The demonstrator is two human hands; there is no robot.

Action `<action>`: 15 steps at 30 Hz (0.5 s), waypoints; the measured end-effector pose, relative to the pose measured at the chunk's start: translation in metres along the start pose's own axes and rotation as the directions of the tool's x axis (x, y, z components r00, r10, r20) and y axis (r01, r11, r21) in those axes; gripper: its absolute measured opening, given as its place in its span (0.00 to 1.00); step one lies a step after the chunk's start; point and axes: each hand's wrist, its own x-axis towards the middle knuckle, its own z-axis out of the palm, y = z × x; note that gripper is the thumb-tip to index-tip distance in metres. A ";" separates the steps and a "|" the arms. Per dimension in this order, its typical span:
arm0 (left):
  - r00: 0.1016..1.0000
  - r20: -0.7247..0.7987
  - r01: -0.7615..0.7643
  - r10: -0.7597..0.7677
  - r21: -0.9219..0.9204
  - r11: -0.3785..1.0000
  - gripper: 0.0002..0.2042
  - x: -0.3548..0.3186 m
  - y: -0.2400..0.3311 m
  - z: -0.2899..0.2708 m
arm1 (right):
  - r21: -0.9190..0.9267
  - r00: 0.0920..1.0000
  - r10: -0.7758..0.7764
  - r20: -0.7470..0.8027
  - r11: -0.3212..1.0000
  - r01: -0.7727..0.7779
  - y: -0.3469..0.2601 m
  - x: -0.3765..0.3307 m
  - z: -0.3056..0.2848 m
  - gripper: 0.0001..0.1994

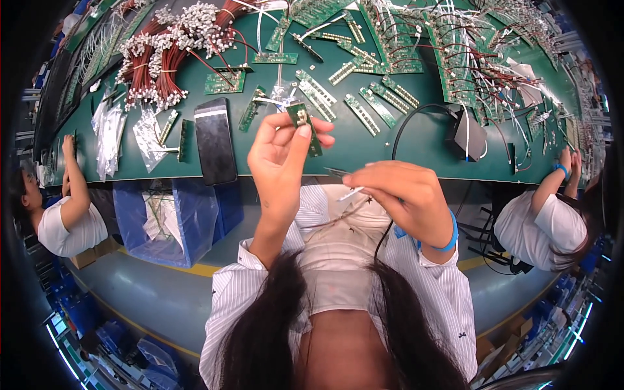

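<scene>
My left hand (281,156) pinches a small green circuit board (303,121); my right hand (403,195) fingers pinch thin metal tweezers (338,173) above the green tabletop (364,153).

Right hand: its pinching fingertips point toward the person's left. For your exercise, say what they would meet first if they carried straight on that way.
Probably the left hand, at the heel or wrist below the small green circuit board it holds. The right hand points its white wire end there; depth is unclear.
</scene>
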 end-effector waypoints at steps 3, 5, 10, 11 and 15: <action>0.995 -0.015 -0.103 0.103 -0.003 0.995 0.07 0.001 -0.002 0.009 | 0.068 0.998 0.008 -0.058 0.998 -0.004 -0.001 0.000 0.002 0.07; 0.991 0.011 -0.131 0.131 -0.006 0.991 0.08 0.005 -0.004 0.014 | 0.147 0.998 0.028 -0.061 0.989 -0.018 -0.006 0.003 0.002 0.06; 0.994 0.103 -0.007 0.024 -0.166 0.986 0.14 0.007 -0.002 0.017 | 0.546 0.935 0.354 0.012 0.781 -0.303 -0.012 0.013 0.006 0.08; 0.988 0.141 0.113 -0.066 -0.355 0.928 0.17 0.007 -0.002 0.015 | 0.548 0.896 0.438 0.079 0.732 -0.406 -0.010 0.017 0.007 0.08; 0.959 0.185 0.283 -0.214 -0.652 0.703 0.19 0.010 -0.010 0.010 | 0.390 0.873 0.476 -0.104 0.827 -0.404 -0.007 0.019 0.026 0.08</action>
